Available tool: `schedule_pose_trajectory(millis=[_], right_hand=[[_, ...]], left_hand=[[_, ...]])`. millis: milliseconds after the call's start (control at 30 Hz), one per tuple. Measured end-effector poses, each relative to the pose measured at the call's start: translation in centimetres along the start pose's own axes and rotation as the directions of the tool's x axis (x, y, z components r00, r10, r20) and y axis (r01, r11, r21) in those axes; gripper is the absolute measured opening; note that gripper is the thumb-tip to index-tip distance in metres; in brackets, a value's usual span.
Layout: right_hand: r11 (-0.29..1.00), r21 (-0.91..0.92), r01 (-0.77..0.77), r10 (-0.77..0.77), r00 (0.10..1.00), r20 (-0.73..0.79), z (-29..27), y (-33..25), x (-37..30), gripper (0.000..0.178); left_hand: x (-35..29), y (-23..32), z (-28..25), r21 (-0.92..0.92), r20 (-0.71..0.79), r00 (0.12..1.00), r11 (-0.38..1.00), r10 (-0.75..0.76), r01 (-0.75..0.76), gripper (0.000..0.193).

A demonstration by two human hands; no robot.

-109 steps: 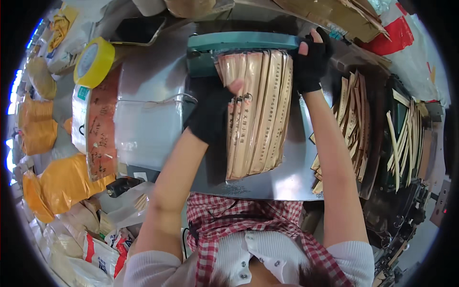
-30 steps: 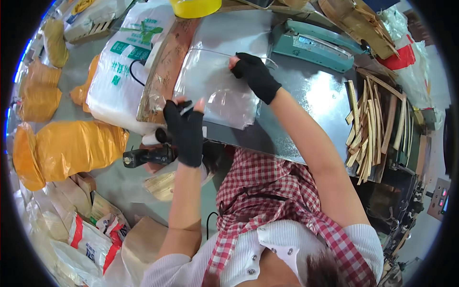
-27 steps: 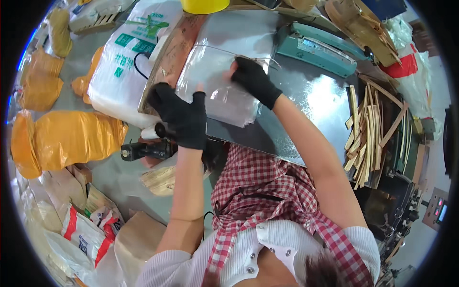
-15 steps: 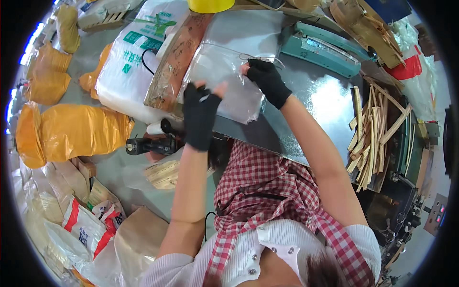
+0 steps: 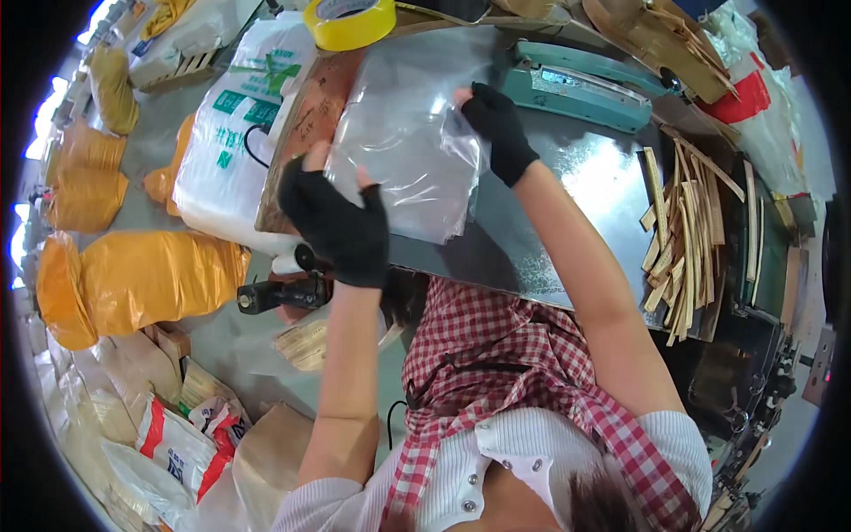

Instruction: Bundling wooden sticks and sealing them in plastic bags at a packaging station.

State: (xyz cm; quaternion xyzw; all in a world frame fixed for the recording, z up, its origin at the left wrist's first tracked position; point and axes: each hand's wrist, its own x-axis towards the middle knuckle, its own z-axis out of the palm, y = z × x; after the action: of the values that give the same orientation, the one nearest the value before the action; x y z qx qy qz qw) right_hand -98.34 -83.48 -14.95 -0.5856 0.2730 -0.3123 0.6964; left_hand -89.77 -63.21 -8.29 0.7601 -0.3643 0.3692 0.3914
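Grip: both hands, each in a black fingerless glove, hold one clear plastic bag (image 5: 403, 151) above the worktop (image 5: 585, 204). The left hand (image 5: 337, 222) pinches the bag's near left edge, thumb and fingers closed on the film. The right hand (image 5: 496, 129) closes on its far right edge.

Bag: one, transparent, crinkled, lifted and spread between the two hands, over the left part of the metal worktop.

Beneath the bag's left side: one flat brown pack (image 5: 301, 133), lying lengthwise.

Behind the bag, at the far edge: one teal heat sealer (image 5: 576, 89); one roll of yellow tape (image 5: 350, 18).

Right end of the worktop: a loose pile of thin wooden strips (image 5: 687, 230), too many and too overlapped to count.

Left of the worktop: one white sack with green print (image 5: 235, 133); orange-yellow filled bags (image 5: 142, 275), at least four in view.

Below the left hand: one black tool (image 5: 279, 293), kind unclear.
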Motion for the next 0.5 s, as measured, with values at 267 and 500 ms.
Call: schedule_pose_trajectory(millis=[267,500], right_hand=[[0.491,-0.739,0.461,-0.295,0.886,0.357,5.0,-0.2,-6.6,0.020],[0.445,-0.851,0.279,-0.418,0.905,0.077,1.9,3.8,-3.9,0.024]], left_hand=[[-2.7,-1.6,2.4,-0.284,0.900,0.216,-0.133,-0.379,0.950,0.026],[-8.6,-7.6,4.4,-0.264,0.960,0.192,-0.429,-0.203,0.864,0.018]])
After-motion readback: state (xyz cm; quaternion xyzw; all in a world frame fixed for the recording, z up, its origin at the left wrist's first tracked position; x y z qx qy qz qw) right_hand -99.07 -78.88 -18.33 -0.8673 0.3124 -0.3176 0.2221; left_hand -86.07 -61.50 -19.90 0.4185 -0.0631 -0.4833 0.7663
